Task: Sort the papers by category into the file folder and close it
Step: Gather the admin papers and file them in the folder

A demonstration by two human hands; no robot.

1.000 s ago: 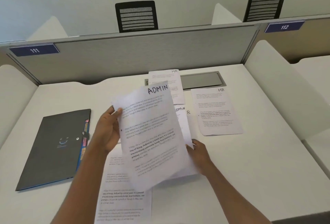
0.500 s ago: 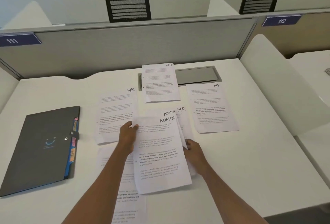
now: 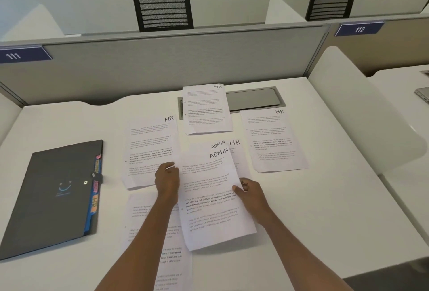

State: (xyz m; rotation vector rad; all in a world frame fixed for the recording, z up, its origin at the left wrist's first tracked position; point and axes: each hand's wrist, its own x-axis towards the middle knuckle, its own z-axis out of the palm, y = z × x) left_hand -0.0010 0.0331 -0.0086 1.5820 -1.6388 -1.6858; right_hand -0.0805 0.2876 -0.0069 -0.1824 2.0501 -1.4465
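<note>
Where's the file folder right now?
In the head view the grey file folder lies closed on the left of the desk, left of an HR sheet and the ADMIN sheet held by the left hand and right hand.

Two bare arms and two bare hands, seen from above. Left forearm (image 3: 139,244) long and slim, bare and smooth all the way from the bottom edge up to the wrist. Right forearm (image 3: 301,249) just the same, bare up to the wrist. Elbows and upper arms cut off by the bottom edge, so cannot tell about sleeves higher up. Left hand (image 3: 167,180) shown from the back, with a wide flat back and round knuckles. Right hand (image 3: 251,194) shown from the back too, with its thumb (image 3: 237,190) plain to see. Nails too small to make out.
</note>
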